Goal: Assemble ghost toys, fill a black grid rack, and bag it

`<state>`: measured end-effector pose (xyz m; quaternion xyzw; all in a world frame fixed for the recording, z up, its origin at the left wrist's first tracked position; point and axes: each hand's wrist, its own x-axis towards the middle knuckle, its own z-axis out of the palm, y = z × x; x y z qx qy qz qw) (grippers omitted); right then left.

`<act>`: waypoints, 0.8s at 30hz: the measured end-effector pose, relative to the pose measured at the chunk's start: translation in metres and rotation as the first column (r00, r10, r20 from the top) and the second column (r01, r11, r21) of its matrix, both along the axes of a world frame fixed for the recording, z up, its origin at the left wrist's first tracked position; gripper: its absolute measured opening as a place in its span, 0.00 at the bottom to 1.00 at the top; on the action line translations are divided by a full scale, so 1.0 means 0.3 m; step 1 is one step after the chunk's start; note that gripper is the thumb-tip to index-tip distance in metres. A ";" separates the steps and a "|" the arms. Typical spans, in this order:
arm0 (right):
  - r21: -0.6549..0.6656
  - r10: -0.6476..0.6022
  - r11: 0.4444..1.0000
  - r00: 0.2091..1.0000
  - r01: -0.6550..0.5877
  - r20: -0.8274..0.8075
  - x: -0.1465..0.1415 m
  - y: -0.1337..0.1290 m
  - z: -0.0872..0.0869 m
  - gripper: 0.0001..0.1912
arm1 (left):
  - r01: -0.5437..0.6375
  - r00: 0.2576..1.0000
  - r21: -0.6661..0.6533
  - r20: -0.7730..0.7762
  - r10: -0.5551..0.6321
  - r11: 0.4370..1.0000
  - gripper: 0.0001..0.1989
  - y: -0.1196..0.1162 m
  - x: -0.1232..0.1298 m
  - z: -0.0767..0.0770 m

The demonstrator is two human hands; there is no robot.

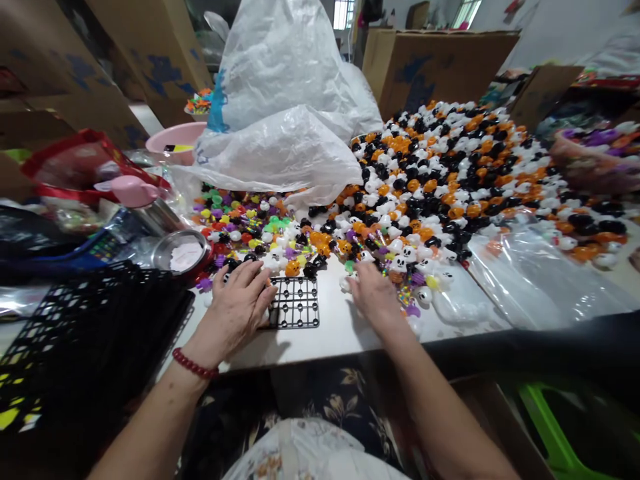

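Note:
My left hand [237, 303] lies over the left end of a black grid tray [300, 303], its fingers curled close together. A bit of orange shows beside its fingertips, but what the fingers hold is hidden. To the right of the tray, my right hand [375, 297] is closed, with a small white figure [346, 283] at its fingertips. Just behind both hands lie small loose figures: white ghost or skull faces [399, 261], orange pumpkins [293, 268] and black ones [313, 268].
A large heap of orange, black and white figures [430, 173] fills the back right. Clear plastic bags [540, 267] lie at right. At left are stacked black grid trays [90, 333], a round metal tin [159, 257] and a pink-lidded flask [155, 210]. A white sack [285, 87] stands behind.

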<state>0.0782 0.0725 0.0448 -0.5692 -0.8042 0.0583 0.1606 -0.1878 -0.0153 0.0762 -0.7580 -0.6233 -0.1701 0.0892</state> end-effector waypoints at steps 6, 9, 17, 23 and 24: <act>-0.094 -0.117 0.984 0.945 0.152 0.305 0.139 0.070 -0.010 0.08 | 0.100 0.994 -0.058 0.058 -0.097 0.993 0.19 0.034 0.016 0.044; -0.147 -0.120 0.976 0.962 0.159 0.244 0.132 0.080 -0.005 0.10 | 0.106 0.991 -0.078 0.092 -0.099 0.991 0.20 0.048 0.023 0.054; -0.443 -0.118 0.867 0.768 -0.230 -0.630 -0.089 0.018 -0.031 0.09 | 0.108 0.991 -0.108 0.086 -0.098 0.988 0.20 0.059 0.005 0.026; -0.465 -0.085 0.762 0.642 -0.450 -0.762 -0.373 0.024 -0.148 0.08 | 0.049 0.999 -0.127 0.014 -0.048 0.991 0.21 0.049 0.016 0.041; -0.454 -0.061 0.755 0.638 -0.473 -0.767 -0.399 0.028 -0.158 0.08 | 0.045 0.999 -0.126 0.021 -0.043 0.991 0.20 0.048 0.018 0.044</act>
